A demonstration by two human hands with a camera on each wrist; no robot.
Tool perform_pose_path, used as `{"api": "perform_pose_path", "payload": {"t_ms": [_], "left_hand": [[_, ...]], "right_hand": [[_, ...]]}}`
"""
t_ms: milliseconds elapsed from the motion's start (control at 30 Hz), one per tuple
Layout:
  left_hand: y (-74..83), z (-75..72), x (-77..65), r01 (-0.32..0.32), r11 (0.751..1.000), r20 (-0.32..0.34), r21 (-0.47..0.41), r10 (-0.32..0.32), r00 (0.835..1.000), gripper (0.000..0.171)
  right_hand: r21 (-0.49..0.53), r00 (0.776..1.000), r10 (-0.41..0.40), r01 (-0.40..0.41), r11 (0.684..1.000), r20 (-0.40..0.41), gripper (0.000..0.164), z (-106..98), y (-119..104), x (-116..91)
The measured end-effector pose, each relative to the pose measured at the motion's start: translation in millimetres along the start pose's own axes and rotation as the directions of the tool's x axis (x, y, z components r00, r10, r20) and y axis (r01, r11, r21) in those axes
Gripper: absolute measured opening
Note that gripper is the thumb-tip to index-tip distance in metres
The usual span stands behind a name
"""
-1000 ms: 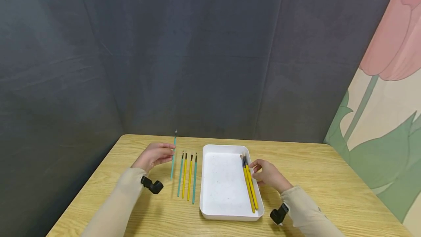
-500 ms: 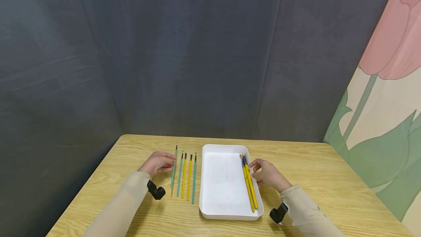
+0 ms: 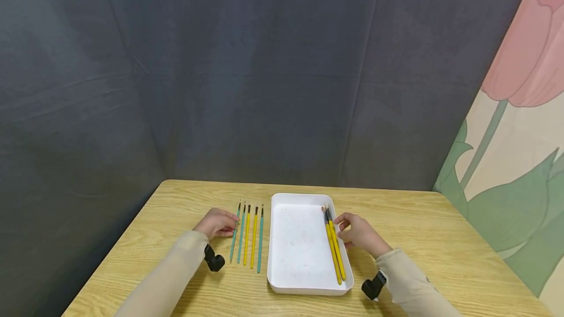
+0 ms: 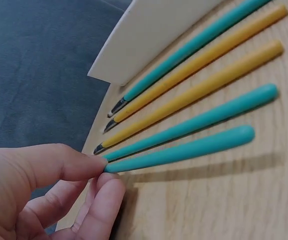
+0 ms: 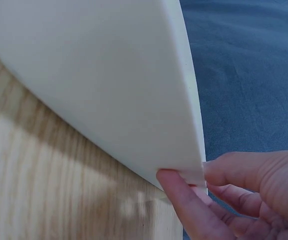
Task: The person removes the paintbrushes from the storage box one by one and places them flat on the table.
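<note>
My left hand (image 3: 217, 222) pinches a teal paintbrush (image 4: 193, 151) between thumb and fingers, its bristles pointing to the table's far side. In the left wrist view a shadow lies beside this brush's handle. It is the leftmost of a row; to its right lie another teal paintbrush (image 3: 241, 238), two yellow paintbrushes (image 3: 247, 234) and one more teal paintbrush (image 3: 260, 246). A white tray (image 3: 293, 253) stands right of the row. My right hand (image 3: 358, 233) grips the tray's right wall, one finger against the outside and the thumb at the rim. Two thicker yellow paintbrushes (image 3: 333, 253) lie inside along that wall.
The wooden table (image 3: 211, 292) bears everything. A dark grey cloth (image 3: 264, 87) hangs behind it and along its left side. At the right is a wall with a painted pink tulip (image 3: 524, 53).
My left hand has brought the teal paintbrush down and nearer to me, alongside the other brushes. My right hand has kept its place on the tray.
</note>
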State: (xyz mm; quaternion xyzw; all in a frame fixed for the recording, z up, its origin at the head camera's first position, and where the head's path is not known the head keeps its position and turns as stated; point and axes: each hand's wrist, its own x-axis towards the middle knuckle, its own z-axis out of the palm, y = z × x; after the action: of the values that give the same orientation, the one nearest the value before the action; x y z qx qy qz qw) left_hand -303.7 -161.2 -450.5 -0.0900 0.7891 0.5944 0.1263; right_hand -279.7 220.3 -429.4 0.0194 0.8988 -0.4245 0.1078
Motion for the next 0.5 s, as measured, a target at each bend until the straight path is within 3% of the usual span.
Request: {"api": "perform_pose_path", "payload": {"t_ms": [233, 500], "left_hand": [[0.0, 3.8, 4.2, 0.017, 0.999, -0.032, 0.034, -0.016, 0.999, 0.022], [4.3, 5.0, -0.3, -0.021, 0.999, 0.012, 0.038, 0.020, 1.000, 0.017]], "right_hand": [[0.008, 1.000, -0.001, 0.001, 1.000, 0.000, 0.027, -0.2, -0.3, 0.0], [0.005, 1.000, -0.004, 0.004, 1.000, 0.001, 0.028, -1.3, 1.2, -2.0]]}}
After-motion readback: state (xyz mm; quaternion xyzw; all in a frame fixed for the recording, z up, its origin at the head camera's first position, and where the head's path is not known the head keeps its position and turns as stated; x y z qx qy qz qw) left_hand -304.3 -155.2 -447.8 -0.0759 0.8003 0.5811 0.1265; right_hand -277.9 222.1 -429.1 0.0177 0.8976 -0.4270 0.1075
